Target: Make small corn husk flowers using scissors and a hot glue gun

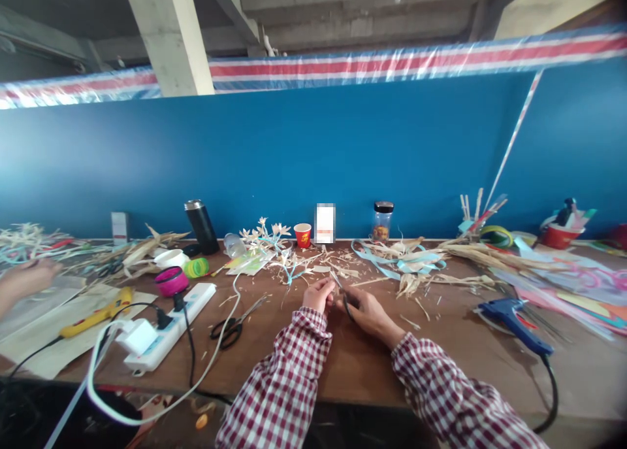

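Note:
Over the middle of the brown table (pixel 357 377), my right hand (pixel 368 310) is closed round a pair of black-handled scissors (pixel 348 307), their blades pointing up and away toward my other hand. My left hand (pixel 318 295) is pinched close beside the blades; what its fingertips hold is too small to make out. Pale husk scraps (pixel 343 263) lie scattered just beyond both hands. Farther back, to the left, are white husk-like flowers (pixel 267 234) with pale blue stems. A second pair of scissors (pixel 230 331) rests to the left of my left forearm.
A white power strip (pixel 171 328) with cords and a yellow glue gun (pixel 98 312) lie left, near another person's hand (pixel 32 278). A blue glue gun (pixel 516 321) lies right. A red paper cup (pixel 302 235), a jar (pixel 383 221) and a black flask (pixel 202 227) stand behind.

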`<state>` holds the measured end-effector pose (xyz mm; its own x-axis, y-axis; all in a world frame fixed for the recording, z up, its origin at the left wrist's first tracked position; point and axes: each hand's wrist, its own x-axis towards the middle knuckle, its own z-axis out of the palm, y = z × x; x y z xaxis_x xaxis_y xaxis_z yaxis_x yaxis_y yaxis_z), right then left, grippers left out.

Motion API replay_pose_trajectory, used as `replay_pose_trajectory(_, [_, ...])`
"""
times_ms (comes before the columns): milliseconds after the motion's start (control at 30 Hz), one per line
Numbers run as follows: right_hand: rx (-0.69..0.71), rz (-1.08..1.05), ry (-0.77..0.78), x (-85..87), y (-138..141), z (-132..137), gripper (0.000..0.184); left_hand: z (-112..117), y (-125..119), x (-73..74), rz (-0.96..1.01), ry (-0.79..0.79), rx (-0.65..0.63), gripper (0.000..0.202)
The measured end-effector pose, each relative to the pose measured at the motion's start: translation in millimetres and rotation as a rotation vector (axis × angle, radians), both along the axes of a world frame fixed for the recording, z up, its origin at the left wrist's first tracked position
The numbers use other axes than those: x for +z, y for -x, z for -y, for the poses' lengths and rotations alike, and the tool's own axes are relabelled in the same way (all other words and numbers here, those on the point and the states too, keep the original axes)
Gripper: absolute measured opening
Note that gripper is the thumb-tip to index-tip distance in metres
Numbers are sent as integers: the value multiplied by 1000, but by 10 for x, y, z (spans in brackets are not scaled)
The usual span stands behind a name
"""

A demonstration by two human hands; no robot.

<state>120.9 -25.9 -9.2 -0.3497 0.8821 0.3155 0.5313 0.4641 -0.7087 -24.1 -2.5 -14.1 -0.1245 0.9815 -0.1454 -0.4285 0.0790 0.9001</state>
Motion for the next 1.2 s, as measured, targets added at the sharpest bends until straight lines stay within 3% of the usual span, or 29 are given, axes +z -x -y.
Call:
replay_pose_trajectory(300, [34,-32,7,-39,2,-19,28,-80,19,-100,-61,-21,1,32])
replay_pose_trajectory(867, [92,-118,55,8,16,6,29,-67,23,-87,-69,-12,-47,32])
replay_pose_trajectory(1200, [94,-108,41,24,36,6,27,12,21,1,-103,26,-50,37])
